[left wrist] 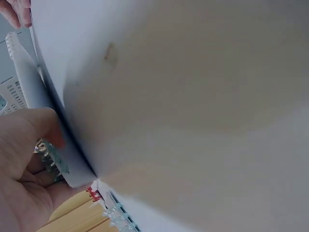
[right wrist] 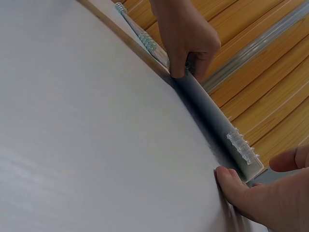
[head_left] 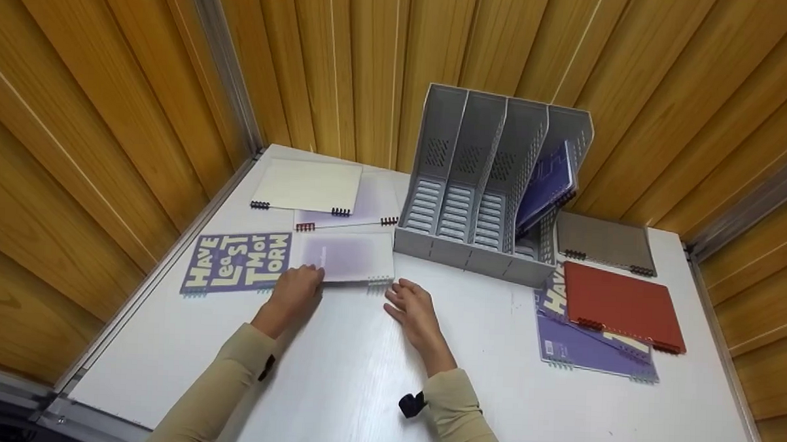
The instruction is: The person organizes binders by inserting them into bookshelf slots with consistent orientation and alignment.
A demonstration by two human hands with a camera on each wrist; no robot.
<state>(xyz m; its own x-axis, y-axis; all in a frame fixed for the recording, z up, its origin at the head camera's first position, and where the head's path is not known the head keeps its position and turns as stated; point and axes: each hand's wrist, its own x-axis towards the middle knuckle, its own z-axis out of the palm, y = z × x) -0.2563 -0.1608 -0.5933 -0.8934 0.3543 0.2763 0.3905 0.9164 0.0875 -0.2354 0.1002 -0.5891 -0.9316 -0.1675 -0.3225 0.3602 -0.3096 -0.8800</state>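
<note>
My left hand point(head_left: 293, 287) pinches the near left corner of a white-and-lilac spiral notebook point(head_left: 356, 254). In the left wrist view, the thumb and fingers of that hand point(left wrist: 29, 169) close round the notebook's edge beside its clear coil. Slightly raised, the near edge of the notebook point(right wrist: 205, 108) tilts off the table in the right wrist view. My right hand point(head_left: 416, 313) is by the near right corner, its fingers loosely spread and not closed on the notebook; whether a fingertip touches it I cannot tell. A purple lettered notebook point(head_left: 235, 262) lies directly left.
A cream notebook point(head_left: 310, 184) overlaps another lilac one point(head_left: 378, 197) behind. The grey file organiser point(head_left: 474, 256) holds a dark blue notebook point(head_left: 548, 184) in its right compartment. Brown point(head_left: 605, 241), red point(head_left: 623, 304) and purple notebooks point(head_left: 592, 346) lie at right. Wooden walls point(head_left: 373, 63) enclose the table.
</note>
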